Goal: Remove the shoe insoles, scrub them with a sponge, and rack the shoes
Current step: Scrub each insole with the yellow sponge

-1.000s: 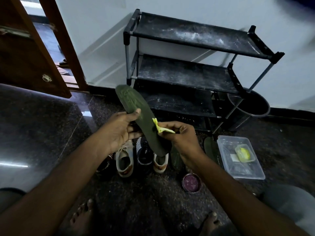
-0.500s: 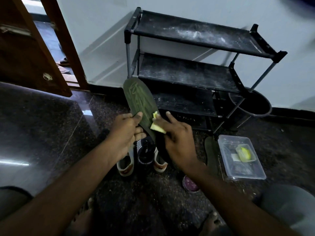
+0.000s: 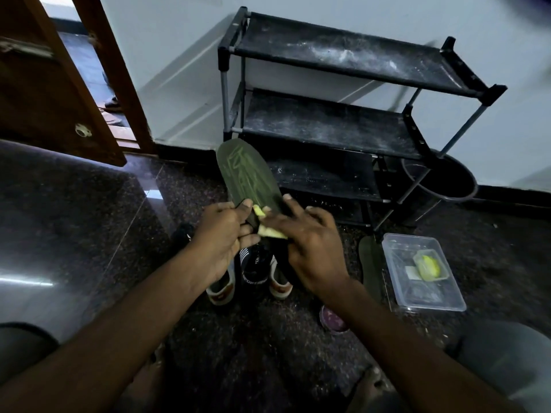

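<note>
left hand (image 3: 220,236): fingers and thumb grip insole (image 3: 250,177) mid-length, toe end raised in front of rack (image 3: 328,126)
right hand (image 3: 307,242): fingers outstretched, pressing yellow sponge (image 3: 269,231) onto insole
shoes (image 3: 253,269): on floor, under hands

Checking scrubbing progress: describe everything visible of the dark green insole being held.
The dark green, foam-like insole is long and flat, its rounded end pointing up toward the black shoe rack. Pale streaks, perhaps suds or scrub marks, cross its upper face. It is held tilted above the floor. The left hand grips its lower part, thumb on the face; the right hand presses a yellow sponge against it. Its lower end is hidden behind the hands.
</note>
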